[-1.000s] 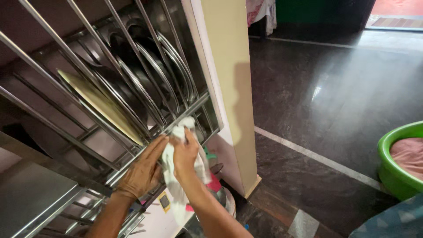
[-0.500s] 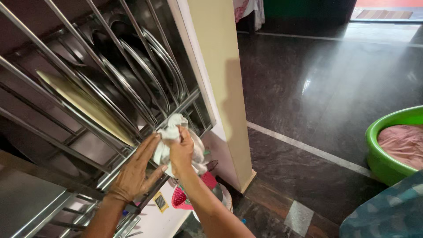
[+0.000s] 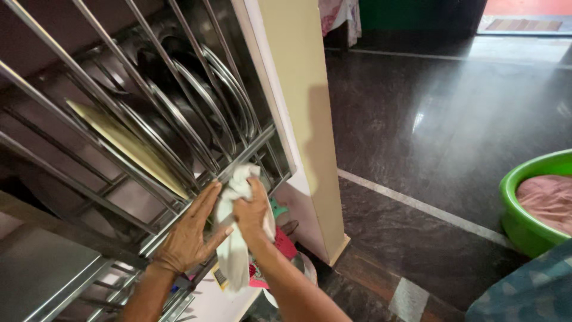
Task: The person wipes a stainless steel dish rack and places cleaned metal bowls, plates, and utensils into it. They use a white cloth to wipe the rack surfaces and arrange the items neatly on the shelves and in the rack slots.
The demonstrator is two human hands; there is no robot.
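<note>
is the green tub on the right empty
No, the green tub at the right edge holds a pinkish mass of cloth that fills most of its inside.

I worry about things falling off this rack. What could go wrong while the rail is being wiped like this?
The right hand presses a white cloth on the rack's front rail; a hard push might jolt the steel plates standing on edge behind it. The cloth's loose end hangs low and could snag on the lower bars. The left hand rests flat on the rail, where fingers might slip between bars.
</note>
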